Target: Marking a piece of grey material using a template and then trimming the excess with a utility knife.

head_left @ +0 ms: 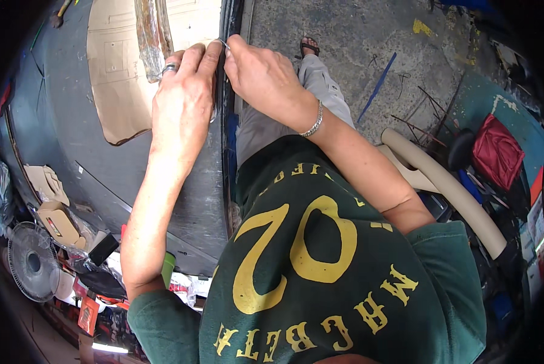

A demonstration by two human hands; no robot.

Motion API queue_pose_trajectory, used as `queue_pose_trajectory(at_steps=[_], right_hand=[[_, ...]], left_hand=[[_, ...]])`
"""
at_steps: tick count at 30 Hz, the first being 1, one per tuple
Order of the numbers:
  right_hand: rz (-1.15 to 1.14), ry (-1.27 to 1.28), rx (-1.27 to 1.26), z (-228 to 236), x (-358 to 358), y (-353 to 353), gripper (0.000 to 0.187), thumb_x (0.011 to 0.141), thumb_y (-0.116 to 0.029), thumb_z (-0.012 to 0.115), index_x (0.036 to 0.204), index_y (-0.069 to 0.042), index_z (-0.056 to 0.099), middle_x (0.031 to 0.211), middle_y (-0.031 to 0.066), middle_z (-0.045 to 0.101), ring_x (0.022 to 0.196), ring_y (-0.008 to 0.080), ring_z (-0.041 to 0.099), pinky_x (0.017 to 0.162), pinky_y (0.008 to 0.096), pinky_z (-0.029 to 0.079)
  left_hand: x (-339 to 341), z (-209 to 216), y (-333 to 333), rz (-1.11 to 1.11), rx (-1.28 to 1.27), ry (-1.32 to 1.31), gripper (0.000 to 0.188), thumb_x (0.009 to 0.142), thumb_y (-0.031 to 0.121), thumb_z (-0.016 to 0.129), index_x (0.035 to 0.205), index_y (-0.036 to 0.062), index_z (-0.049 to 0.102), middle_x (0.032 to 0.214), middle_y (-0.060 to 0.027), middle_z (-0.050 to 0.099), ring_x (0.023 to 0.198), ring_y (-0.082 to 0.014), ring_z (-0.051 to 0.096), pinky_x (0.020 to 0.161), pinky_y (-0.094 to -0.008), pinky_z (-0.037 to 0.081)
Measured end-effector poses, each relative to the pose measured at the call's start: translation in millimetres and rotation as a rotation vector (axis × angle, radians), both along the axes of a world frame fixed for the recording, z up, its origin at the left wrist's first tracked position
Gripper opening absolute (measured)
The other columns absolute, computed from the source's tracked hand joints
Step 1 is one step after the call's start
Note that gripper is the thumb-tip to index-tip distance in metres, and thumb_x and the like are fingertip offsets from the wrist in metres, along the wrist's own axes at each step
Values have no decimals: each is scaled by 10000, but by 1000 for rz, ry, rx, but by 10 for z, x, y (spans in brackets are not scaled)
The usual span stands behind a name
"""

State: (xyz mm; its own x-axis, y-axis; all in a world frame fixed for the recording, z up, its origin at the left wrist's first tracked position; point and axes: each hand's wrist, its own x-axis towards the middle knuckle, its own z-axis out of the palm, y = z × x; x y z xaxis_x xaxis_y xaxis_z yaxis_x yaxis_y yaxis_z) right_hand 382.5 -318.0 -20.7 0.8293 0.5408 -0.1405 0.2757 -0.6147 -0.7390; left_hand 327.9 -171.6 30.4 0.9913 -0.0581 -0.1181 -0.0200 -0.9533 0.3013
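At the right edge of the dark worktable point(190, 200), my two hands meet. My left hand point(184, 100), with a ring on one finger, bears down at the edge of a tan sheet point(114, 79) with faint drawn outlines. Its fingers are bent and close together; the thumb is hidden. A thin pale strand point(224, 43) spans from the left fingertips to my right hand point(263, 73), which pinches it between thumb and forefinger just past the table edge. Beside the left fingers, a long brown-streaked, shiny strip point(153, 39) lies on the sheet.
A hammer-like tool point(56, 19) rests at the far left. Nearer left are an open cardboard box point(59, 224) and a fan point(33, 262). On the right are a beige roll point(448, 197) and a dark red bag point(497, 151). A blue strip point(378, 87) lies on the concrete floor.
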Motion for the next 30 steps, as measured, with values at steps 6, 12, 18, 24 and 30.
queue_pose_trajectory(at_steps=[6, 12, 18, 24, 30], right_hand=[[12, 5, -14, -88, 29, -43, 154, 970, -160, 547, 967, -10, 514, 748, 265, 658, 745, 480, 658, 677, 573, 525], [-224, 37, 243, -67, 80, -159, 239, 1040, -245, 513, 986, -12, 501, 687, 262, 606, 696, 493, 622, 630, 560, 480], [-49, 8, 215, -155, 7, -161, 216, 1033, -238, 524, 993, -28, 499, 756, 247, 623, 743, 467, 629, 657, 541, 496], [11, -21, 209, -190, 10, -114, 170, 1013, -206, 536, 992, -40, 506, 811, 214, 651, 758, 442, 644, 676, 520, 525], [37, -62, 184, -236, 27, -74, 159, 990, -200, 558, 989, -47, 514, 790, 200, 663, 759, 428, 663, 662, 516, 541]], left_hand=[[1, 18, 8, -6, 20, -24, 427, 905, 48, 594, 1330, 92, 603, 1261, -90, 624, 1085, -339, 648, 890, -408, 580], [13, 4, 20, -14, -2, -59, 386, 906, 42, 609, 1291, 66, 635, 1250, -125, 651, 1123, -330, 643, 937, -409, 548], [-3, -33, 21, -2, -63, -88, 375, 912, 51, 632, 1287, 58, 641, 1234, -139, 665, 1130, -331, 644, 955, -419, 524], [6, -2, -6, 15, -40, -71, 363, 923, 58, 630, 1285, 71, 648, 1236, -138, 665, 1105, -348, 651, 943, -434, 530], [1, -41, 18, 3, -33, -83, 368, 928, 62, 632, 1294, 83, 651, 1229, -142, 667, 1065, -361, 667, 940, -440, 538]])
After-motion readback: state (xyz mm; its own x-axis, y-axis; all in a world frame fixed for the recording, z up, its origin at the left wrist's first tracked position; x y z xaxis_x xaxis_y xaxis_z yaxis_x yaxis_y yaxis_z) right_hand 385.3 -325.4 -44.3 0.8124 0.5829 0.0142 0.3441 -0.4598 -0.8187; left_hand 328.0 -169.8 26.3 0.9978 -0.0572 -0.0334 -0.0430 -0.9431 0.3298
